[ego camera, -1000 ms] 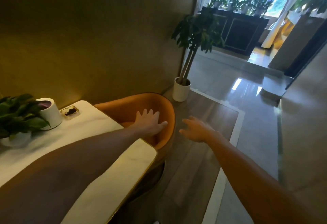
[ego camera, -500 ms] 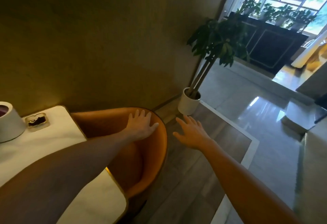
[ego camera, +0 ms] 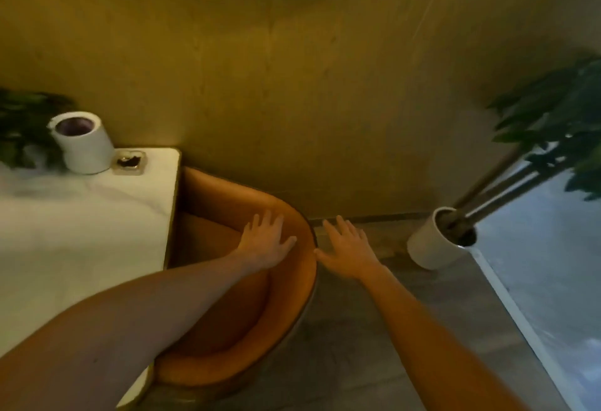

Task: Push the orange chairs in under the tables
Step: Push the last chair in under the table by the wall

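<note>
An orange tub chair (ego camera: 286, 316) with a curved back stands against the right edge of a white marble table (ego camera: 81, 235), its seat partly under the top. My left hand (ego camera: 265, 240) lies flat, fingers spread, on the inside of the chair's back near the rim. Just outside the rim, over the grey floor, my right hand (ego camera: 349, 251) is spread flat; its thumb is at the chair's outer edge, and I cannot tell whether it touches.
On the table stand a white cylinder holder (ego camera: 84, 144), a small glass ashtray (ego camera: 130, 162) and a leafy plant (ego camera: 22, 128). A wall runs close behind the chair. A tall potted plant in a white pot (ego camera: 432, 243) stands on the floor to the right.
The view has swung left and down toward the wall. Both hands have stayed at the chair's back, the right one closing in on the rim.
</note>
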